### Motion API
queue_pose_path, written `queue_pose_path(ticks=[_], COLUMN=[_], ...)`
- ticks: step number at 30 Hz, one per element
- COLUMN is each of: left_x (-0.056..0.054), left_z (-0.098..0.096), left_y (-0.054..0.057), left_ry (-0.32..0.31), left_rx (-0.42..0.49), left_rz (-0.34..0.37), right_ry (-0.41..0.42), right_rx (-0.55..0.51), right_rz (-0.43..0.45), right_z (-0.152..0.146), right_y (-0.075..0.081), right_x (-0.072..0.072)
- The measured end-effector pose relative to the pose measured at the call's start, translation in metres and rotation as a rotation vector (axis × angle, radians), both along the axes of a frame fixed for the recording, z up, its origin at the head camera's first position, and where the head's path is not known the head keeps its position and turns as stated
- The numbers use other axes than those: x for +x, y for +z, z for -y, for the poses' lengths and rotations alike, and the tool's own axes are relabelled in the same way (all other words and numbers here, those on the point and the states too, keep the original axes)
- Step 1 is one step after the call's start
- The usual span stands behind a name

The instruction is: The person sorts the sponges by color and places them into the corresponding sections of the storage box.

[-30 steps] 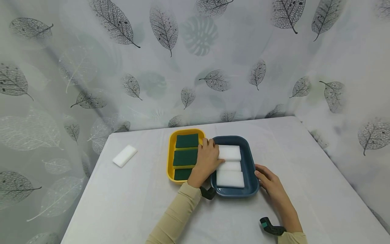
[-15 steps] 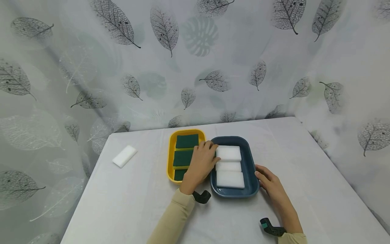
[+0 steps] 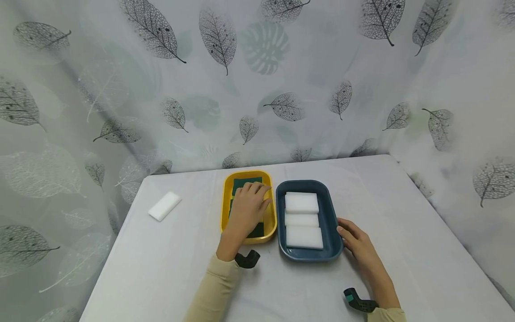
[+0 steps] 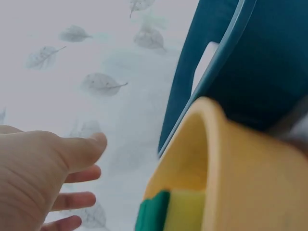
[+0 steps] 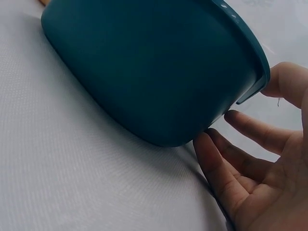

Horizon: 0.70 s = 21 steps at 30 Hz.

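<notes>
My left hand (image 3: 245, 210) hovers over the yellow tray (image 3: 272, 231), fingers relaxed and holding nothing. In the left wrist view the fingers (image 4: 79, 201) are spread apart and clear of the tray wall. Beneath the hand lie yellow sponges with green scouring tops (image 3: 244, 181), partly hidden by it. Beside it stands the blue tray (image 3: 310, 256), with white sponge blocks (image 3: 301, 202) in a column. My right hand (image 3: 362, 246) touches that tray's right outer side. In the right wrist view its fingertips (image 5: 204, 144) rest against the wall and rim, the fingers fairly straight.
A loose white sponge block (image 3: 165, 205) lies on the left of the white-covered table (image 3: 161, 264). A leaf-patterned curtain (image 3: 257, 89) rises behind the table and along both sides. The two trays stand close together.
My left hand has drawn back leftwards from the gap between the trays, off the blue tray's left edge, to above the yellow tray. My right hand has stayed at the blue tray's side.
</notes>
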<state>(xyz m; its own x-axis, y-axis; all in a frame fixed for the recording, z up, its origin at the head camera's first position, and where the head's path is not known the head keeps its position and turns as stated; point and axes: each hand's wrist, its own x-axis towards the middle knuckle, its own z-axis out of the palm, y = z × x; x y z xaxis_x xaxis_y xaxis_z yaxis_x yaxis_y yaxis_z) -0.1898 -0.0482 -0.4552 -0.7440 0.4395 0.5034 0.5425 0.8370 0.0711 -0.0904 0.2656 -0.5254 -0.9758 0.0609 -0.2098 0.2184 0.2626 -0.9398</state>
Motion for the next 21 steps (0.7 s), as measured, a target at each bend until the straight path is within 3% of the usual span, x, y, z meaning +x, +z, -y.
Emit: queue_pose_path(ticks=[6, 12, 21], left_x=[-0.001, -0.003, -0.013], left_z=[0.023, 0.042, 0.085], left_y=[0.004, 0.0, -0.012], left_ry=[0.017, 0.058, 0.2], left_rx=[0.127, 0.26, 0.393], left_rz=[-0.031, -0.037, 0.033], right_ry=[-0.003, -0.009, -0.004], right_rx=[0.001, 0.004, -0.004], right_rz=[0.0, 0.02, 0.028], right_z=[0.001, 0.0, 0.001], right_y=[0.001, 0.001, 0.0], right_x=[0.001, 0.002, 0.001])
